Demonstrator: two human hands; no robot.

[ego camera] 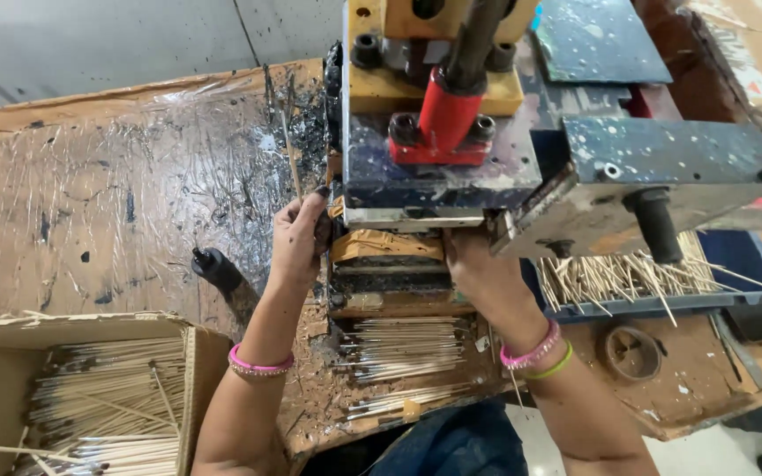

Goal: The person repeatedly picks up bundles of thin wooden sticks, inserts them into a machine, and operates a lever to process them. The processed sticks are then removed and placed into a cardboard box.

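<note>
My left hand [297,236] is raised at the left side of a paint-spattered machine [438,167], fingers pinched on a thin bamboo stick [290,150] that points up and away. My right hand [469,260] reaches under the machine's front plate; its fingers are hidden there. Both wrists wear pink bangles, and the right also has a green one. Below the machine lies a row of coated sticks [403,348] on the bench.
A cardboard box [196,353] of coated sticks stands at the lower left. A blue tray [734,256] holds bare sticks on the right. Plastic-covered tabletop [108,185] stretches to the left. A black knob [216,269] sticks up near my left forearm.
</note>
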